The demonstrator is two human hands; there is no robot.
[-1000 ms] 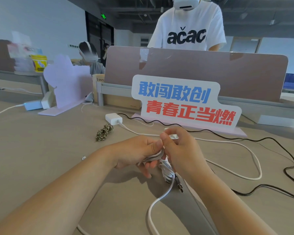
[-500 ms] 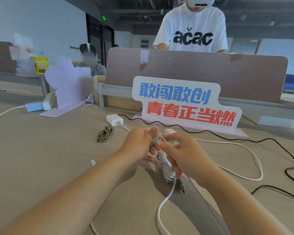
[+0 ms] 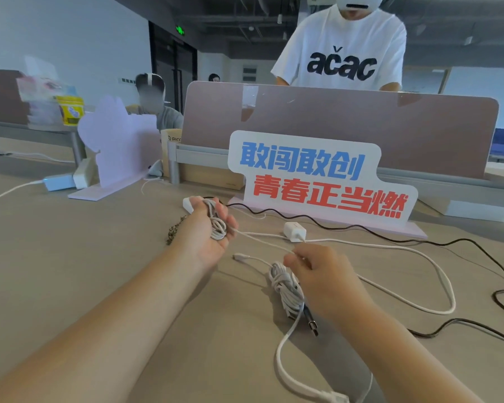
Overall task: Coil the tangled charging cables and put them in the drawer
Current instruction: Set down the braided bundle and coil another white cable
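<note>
The white coil (image 3: 218,226) is sitting in the left hand (image 3: 204,238), fingers curling round it, near the far edge of the desk (image 3: 70,271). The right hand (image 3: 326,283) is pinching its free strand (image 3: 269,245) over a second bundle (image 3: 285,289). Coiling is proceeding; next comes winding that slack in.

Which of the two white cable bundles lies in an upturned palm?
The smaller coil, held in the left hand. The larger bundle sits lower, beside the right hand, which only pinches a single strand.
</note>
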